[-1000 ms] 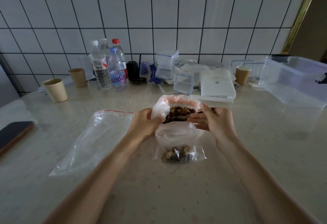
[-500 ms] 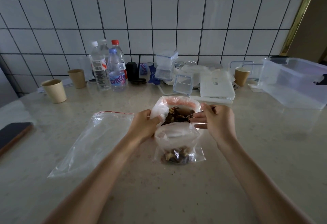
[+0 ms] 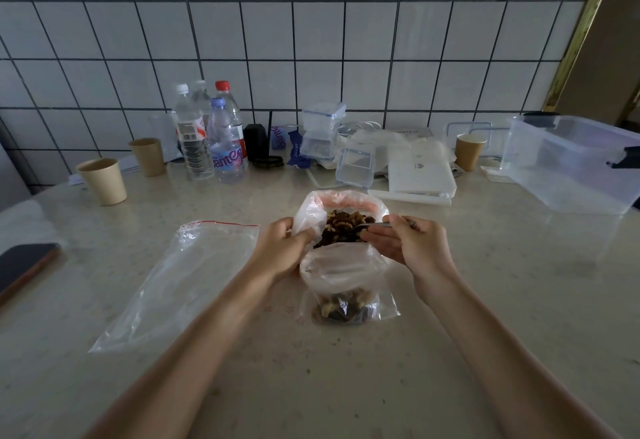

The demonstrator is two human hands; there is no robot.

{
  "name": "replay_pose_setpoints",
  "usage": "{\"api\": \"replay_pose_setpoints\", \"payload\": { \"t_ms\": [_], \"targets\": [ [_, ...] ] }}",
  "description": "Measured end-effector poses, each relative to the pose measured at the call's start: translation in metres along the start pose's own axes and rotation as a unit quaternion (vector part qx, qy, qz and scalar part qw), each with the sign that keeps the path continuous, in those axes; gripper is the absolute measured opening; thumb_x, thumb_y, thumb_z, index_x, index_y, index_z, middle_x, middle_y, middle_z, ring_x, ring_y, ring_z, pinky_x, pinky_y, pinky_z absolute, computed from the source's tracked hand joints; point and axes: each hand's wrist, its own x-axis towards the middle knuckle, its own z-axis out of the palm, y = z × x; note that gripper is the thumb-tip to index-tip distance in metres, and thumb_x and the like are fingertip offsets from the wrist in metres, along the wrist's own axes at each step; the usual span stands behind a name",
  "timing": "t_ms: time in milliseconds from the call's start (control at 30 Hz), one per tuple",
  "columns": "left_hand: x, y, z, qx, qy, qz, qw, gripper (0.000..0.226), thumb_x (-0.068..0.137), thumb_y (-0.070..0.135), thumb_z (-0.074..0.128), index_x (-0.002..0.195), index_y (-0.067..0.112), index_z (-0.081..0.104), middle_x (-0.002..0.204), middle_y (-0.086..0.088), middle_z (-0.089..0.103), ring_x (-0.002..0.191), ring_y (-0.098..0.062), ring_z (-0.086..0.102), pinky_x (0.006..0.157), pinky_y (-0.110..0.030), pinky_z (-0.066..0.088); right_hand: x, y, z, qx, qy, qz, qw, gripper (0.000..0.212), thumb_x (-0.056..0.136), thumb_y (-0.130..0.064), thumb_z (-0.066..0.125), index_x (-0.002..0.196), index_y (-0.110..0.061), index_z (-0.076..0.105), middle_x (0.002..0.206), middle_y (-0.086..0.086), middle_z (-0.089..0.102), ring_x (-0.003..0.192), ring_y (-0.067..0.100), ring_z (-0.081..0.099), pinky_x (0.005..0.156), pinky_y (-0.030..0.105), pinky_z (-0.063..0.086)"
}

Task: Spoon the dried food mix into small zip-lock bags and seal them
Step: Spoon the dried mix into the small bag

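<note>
An open plastic bag (image 3: 308, 211) full of brown dried food mix (image 3: 346, 227) stands at the middle of the counter. Just in front of it stands a small zip-lock bag (image 3: 346, 272) with some mix (image 3: 343, 308) at its bottom. My left hand (image 3: 280, 248) grips the left edge of the bags' openings. My right hand (image 3: 412, 244) holds a metal spoon (image 3: 372, 226), its bowl over the mix in the big bag. An empty large zip-lock bag (image 3: 180, 282) with a red seal lies flat to the left.
Water bottles (image 3: 207, 137), paper cups (image 3: 104, 180) (image 3: 469, 151), small clear boxes (image 3: 322, 133), a white device (image 3: 420, 175) and a big clear plastic tub (image 3: 575, 165) line the tiled wall. A dark phone (image 3: 24, 265) lies at the left edge.
My right hand has shifted the spoon slightly within the mix of the big bag. My left hand keeps its grip on the bags. The view has tilted down a little.
</note>
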Motion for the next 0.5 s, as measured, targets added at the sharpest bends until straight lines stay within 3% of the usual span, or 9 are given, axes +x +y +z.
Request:
{"api": "replay_pose_setpoints", "payload": {
  "t_ms": [133, 300, 400, 500],
  "targets": [
    [0.002, -0.001, -0.001, -0.005, 0.009, 0.009, 1.0, 0.024, 0.099, 0.029, 0.067, 0.114, 0.011, 0.072, 0.104, -0.015, 0.077, 0.097, -0.034, 0.074, 0.091, -0.052, 0.058, 0.0, -0.004, -0.001, 0.048, 0.007, 0.006, 0.999, 0.024, 0.108, -0.012, 0.051, 0.108, 0.008, 0.064, 0.091, 0.021, 0.079, 0.084, 0.033, 0.079, 0.061, 0.028, 0.062],
    [0.008, -0.007, -0.009, 0.032, 0.04, 0.06, 0.997, 0.027, 0.099, 0.041, 0.066, 0.105, 0.015, 0.07, 0.101, -0.008, 0.076, 0.09, -0.031, 0.074, 0.083, -0.056, 0.062, 0.0, -0.014, -0.004, 0.025, 0.012, -0.033, 0.999, 0.027, 0.109, -0.014, 0.05, 0.108, 0.008, 0.065, 0.09, 0.024, 0.078, 0.082, 0.037, 0.079, 0.064, 0.038, 0.066],
    [0.012, -0.011, -0.016, 0.109, 0.083, 0.093, 0.986, 0.042, 0.093, 0.054, 0.068, 0.11, 0.016, 0.07, 0.104, 0.006, 0.072, 0.091, -0.017, 0.07, 0.084, -0.043, 0.058, -0.005, -0.022, -0.005, 0.03, 0.003, -0.045, 0.999, 0.031, 0.109, -0.016, 0.049, 0.109, 0.011, 0.065, 0.089, 0.025, 0.077, 0.08, 0.037, 0.078, 0.059, 0.035, 0.064],
    [0.01, -0.011, -0.023, 0.194, 0.138, 0.14, 0.961, 0.043, 0.088, 0.058, 0.072, 0.11, 0.022, 0.065, 0.102, 0.011, 0.065, 0.083, -0.001, 0.063, 0.075, -0.03, 0.048, -0.01, -0.029, -0.007, 0.032, -0.01, -0.048, 0.998, 0.033, 0.11, -0.016, 0.048, 0.111, 0.012, 0.064, 0.091, 0.026, 0.077, 0.079, 0.037, 0.078, 0.056, 0.032, 0.062]
  ]
}}
